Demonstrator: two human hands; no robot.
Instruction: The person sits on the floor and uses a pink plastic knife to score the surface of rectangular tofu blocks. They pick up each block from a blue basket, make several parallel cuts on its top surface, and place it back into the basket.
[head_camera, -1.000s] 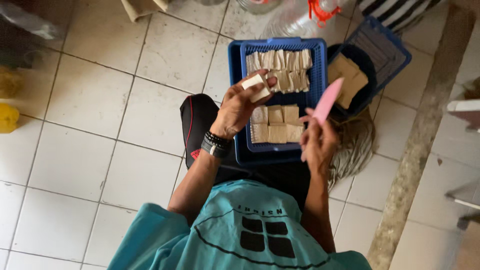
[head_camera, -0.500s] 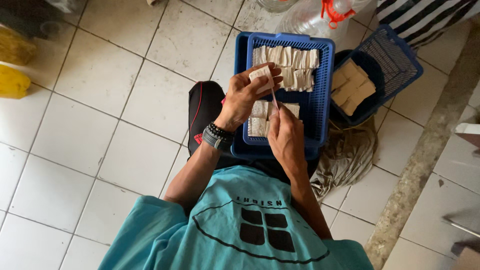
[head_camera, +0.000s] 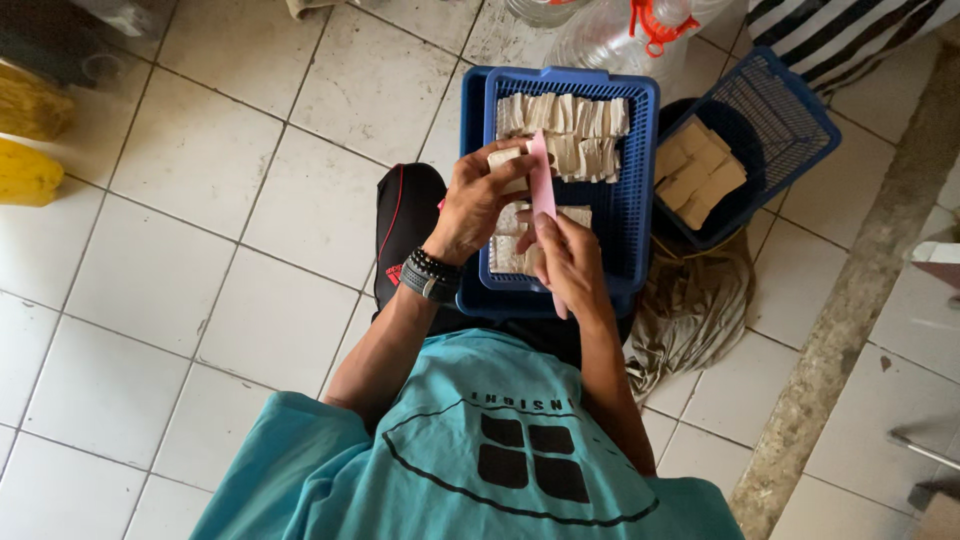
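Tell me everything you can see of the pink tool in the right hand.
The pink tool is a flat, narrow strip, plastic by its look, plain pink with no visible markings. The right hand grips its lower half, with one end poking out below the hand. It stands nearly upright in the picture, over the blue tray, its upper end against the pale block held by the left hand.

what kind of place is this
Probably a home or small workshop floor used for food preparation: pale floor tiles, a blue plastic tray holding rows of beige blocks, a blue basket with more, and large clear bottles beside them.
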